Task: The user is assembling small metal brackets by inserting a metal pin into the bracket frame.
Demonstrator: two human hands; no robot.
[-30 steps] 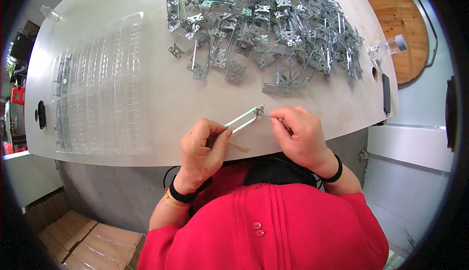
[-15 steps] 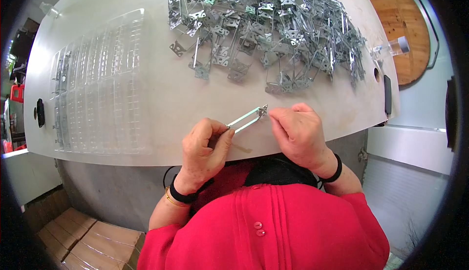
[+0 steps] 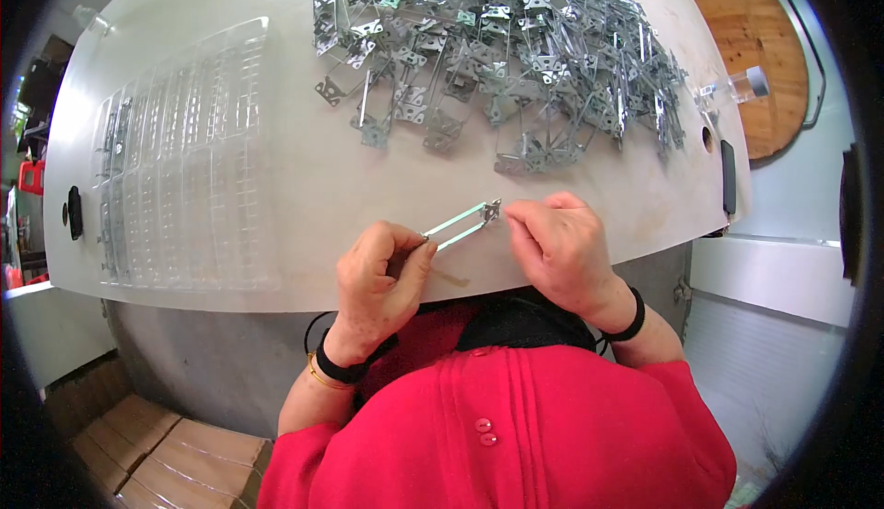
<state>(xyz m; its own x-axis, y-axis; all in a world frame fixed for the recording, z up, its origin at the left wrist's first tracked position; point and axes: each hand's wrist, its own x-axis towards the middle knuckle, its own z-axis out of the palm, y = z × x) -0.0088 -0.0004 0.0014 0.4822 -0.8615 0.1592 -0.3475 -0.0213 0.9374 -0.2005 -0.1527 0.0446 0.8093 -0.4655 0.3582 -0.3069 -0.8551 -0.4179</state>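
Observation:
Between the thumb and fingers of my left hand [image 3: 379, 270] is the near end of a thin metal bracket [image 3: 458, 226], two parallel bars with a holed plate at the far end. It slants up and to the right above the table's front part. My right hand [image 3: 558, 247] is closed, thumb against the curled fingers, just right of the plate and slightly apart from it. Whatever its fingertips pinch, if anything, is too small to make out. A large heap of similar metal brackets [image 3: 479, 58] lies on the table beyond both hands.
A clear plastic compartment tray [image 3: 189, 164] lies on the white table [image 3: 313, 205] at the left, with metal pieces along its left column. A clear bottle [image 3: 734, 91] lies at the right edge near a black bar-shaped object [image 3: 728, 178]. Brown cartons [image 3: 175, 454] stand low at left.
The bracket's far plate has turned slightly in my left hand's grip. Both hands stay in nearly the same places, with my right hand still closed beside the plate.

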